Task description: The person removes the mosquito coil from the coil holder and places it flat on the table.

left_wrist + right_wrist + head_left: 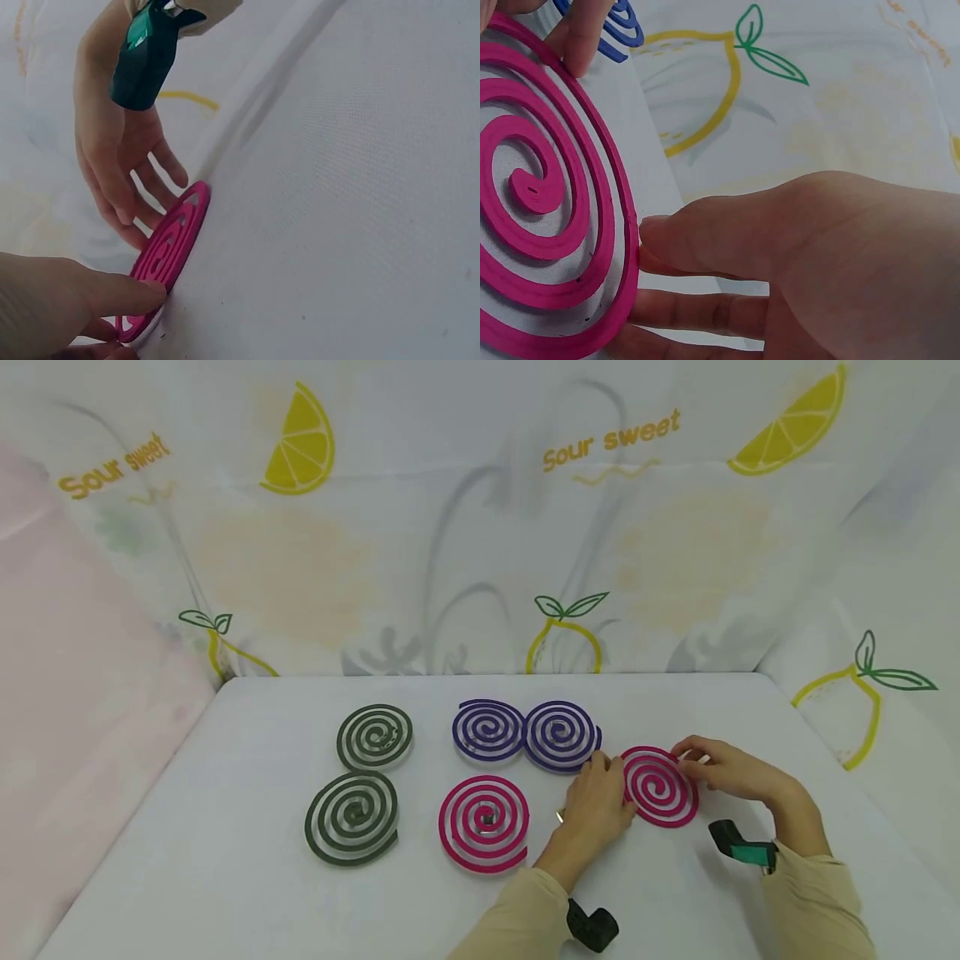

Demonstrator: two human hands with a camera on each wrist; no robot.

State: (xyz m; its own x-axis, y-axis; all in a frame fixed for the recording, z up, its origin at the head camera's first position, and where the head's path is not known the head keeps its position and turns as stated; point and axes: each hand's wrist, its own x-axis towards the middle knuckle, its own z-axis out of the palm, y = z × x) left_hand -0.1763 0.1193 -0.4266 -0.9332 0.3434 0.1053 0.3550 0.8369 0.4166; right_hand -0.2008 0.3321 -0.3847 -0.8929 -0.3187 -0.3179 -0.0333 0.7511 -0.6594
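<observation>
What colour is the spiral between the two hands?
The spiral is bright pink, best seen in the right wrist view.

Your pink coil, a flat, round spiral, is between your fingers, toward the desk's right edge.

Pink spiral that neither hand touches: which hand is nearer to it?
Left. The left hand is to the right of that pink spiral, at the held spiral's left edge; the right hand is farther right, at the held spiral's upper right edge.
</observation>
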